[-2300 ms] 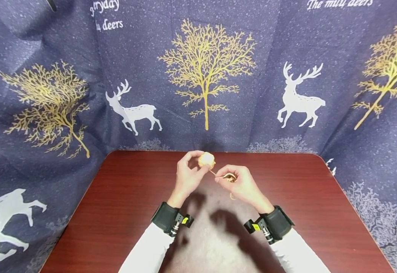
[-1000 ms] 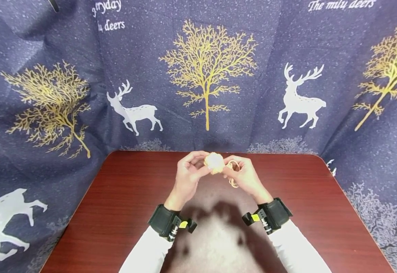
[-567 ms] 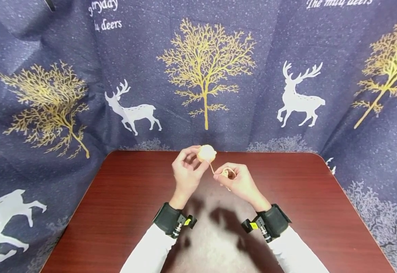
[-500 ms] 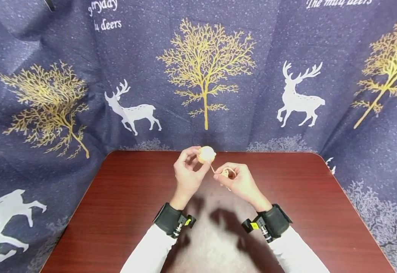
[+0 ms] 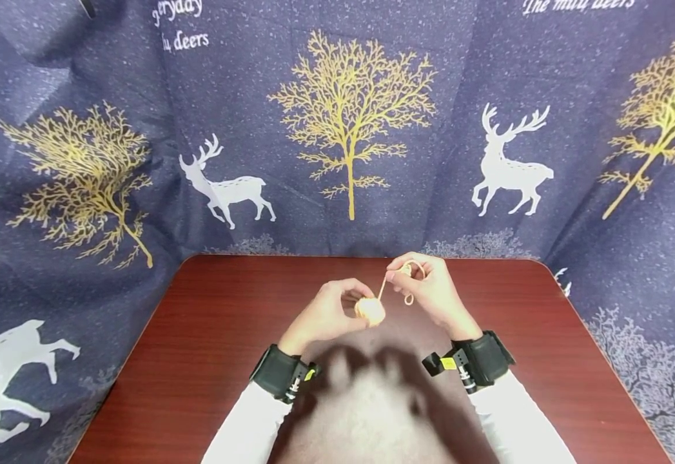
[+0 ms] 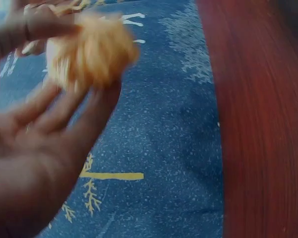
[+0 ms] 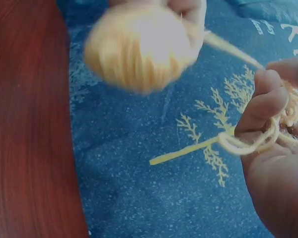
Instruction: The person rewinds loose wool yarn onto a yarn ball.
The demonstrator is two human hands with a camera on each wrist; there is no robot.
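Note:
A small pale-yellow ball of yarn point(image 5: 370, 311) is gripped between the thumb and fingers of my left hand point(image 5: 328, 314), over the middle of the table. In the left wrist view the yarn ball point(image 6: 92, 52) is blurred. My right hand point(image 5: 432, 290), higher and to the right, pinches the yarn strand point(image 5: 382, 287), which runs taut up from the ball. More loose yarn is bunched in the right palm, and a loop of yarn point(image 7: 248, 146) hangs out of it in the right wrist view.
Beneath the hands is a reddish-brown wooden table point(image 5: 215, 322), with a pale bright patch and hand shadows at its front middle. A dark blue cloth point(image 5: 372, 238) printed with deer and trees hangs behind it. Each wrist wears a black band point(image 5: 279, 374) with a small camera.
My left hand has lowered and shifted right with the yarn ball, tilting over. The right hand has risen to the right, so the strand now leads upward from the ball.

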